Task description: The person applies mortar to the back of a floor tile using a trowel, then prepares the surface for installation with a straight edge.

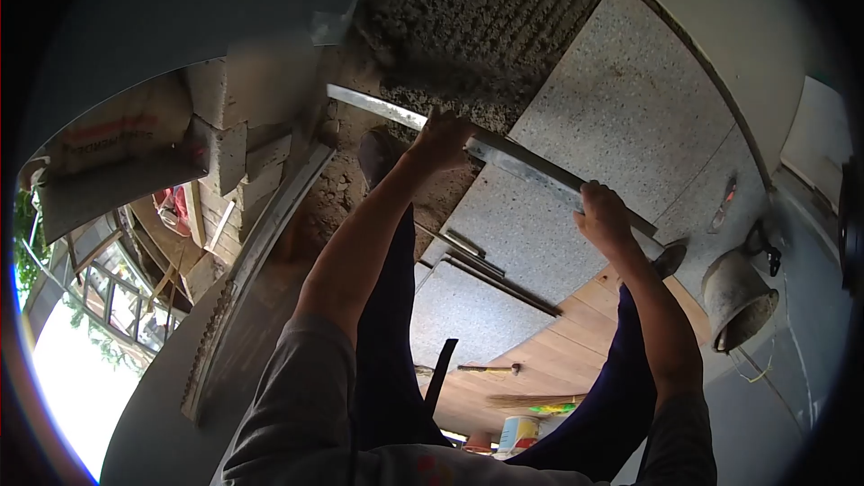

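A long straight metal levelling bar (533,168) runs across my view, from the rough mortar on the left to the speckled tiles on the right. My left hand (441,140) is wrapped round it towards its left end, over the edge of the mortar bed (477,27), whose far part is combed into ridges. Closer to its right end, my right hand (603,219) grips the bar over a grey speckled tile (531,234). Another large speckled tile (621,94) lies beyond the bar, beside the mortar.
Thin dark metal strips (504,281) lie by a near tile (472,313). A hammer (489,368) and a broom (535,401) rest on the wood-look floor. On the right, a mortar-stained bucket (740,301) lies tipped. Blocks (225,148) are stacked at left.
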Demonstrator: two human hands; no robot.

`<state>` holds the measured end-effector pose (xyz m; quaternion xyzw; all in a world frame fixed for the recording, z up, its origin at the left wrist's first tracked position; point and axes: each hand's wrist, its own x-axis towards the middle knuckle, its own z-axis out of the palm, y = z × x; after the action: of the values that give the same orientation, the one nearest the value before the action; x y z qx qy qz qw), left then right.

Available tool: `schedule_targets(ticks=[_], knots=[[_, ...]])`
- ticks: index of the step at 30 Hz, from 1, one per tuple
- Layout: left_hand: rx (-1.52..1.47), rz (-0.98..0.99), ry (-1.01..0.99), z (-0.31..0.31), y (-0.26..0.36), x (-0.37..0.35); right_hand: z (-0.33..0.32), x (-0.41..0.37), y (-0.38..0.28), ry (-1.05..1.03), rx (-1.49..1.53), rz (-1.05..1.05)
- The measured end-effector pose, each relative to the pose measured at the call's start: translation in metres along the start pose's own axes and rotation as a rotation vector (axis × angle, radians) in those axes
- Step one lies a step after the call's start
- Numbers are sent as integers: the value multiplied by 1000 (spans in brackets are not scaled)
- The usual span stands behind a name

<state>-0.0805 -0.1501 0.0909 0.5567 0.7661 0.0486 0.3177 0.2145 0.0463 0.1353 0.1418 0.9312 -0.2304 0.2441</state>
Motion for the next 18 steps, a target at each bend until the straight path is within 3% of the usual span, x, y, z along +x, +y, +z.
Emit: schedule_targets(ticks=[3,7,10,11,14,18], knots=[[-5,-149,-170,-1,-10,5,-27,7,-11,45,-92,-38],[-77,11,160,-10,-8,-4,-49,0,-5,63,-112,-59],[-7,-93,-61,-14,-3,-1,-68,4,-22,-46,-161,11],[-5,-122,-140,-18,-3,2,-77,3,-23,1,-186,-48],[-118,-32,159,-42,3,-8,-90,-7,-20,17,-155,-3],[33,-140,218,-49,13,-15,-92,-5,-26,3,-178,30]])
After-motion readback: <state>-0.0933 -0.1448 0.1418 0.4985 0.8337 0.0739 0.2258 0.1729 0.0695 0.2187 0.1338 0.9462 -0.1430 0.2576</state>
